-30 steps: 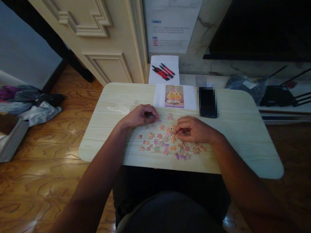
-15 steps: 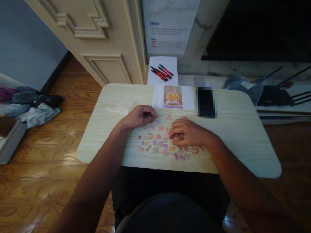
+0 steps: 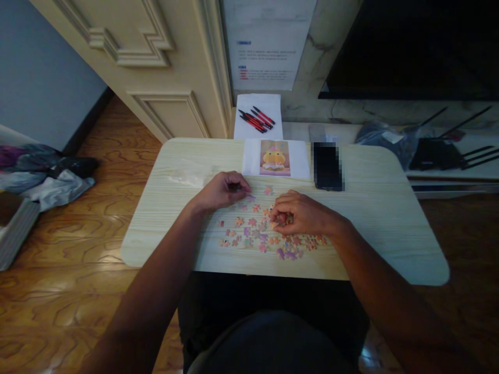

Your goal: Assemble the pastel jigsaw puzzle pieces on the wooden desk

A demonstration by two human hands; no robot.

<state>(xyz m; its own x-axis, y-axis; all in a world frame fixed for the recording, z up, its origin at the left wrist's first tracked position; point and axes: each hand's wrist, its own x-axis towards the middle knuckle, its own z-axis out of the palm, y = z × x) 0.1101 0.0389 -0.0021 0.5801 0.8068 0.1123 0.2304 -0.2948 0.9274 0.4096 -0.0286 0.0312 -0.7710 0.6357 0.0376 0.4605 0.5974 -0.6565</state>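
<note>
A: Head view, item one?
B: Puzzle pieces [image 3: 268,236], loose, scattered mid-table [image 3: 370,218]. Small, flat, light, fairly stiff card by the look; likely best pinched at the edges with fingertips, since they would slide on smooth wood.

A: Hands?
B: Left hand [image 3: 224,189] at 10 o'clock of the scatter, fingers curled inward, possibly on one piece; cannot tell for certain. Right hand [image 3: 302,213] at 2 o'clock, resting on the scatter, fingers [image 3: 277,212] bunched in a pinch over the pieces; what they hold is hidden.

A: Other entries?
B: Reference picture [image 3: 275,158] of a yellow figure at 12 o'clock. Dark phone [image 3: 327,166] just beside it. Red and black pens [image 3: 256,118] on paper beyond the table's far edge.
</note>
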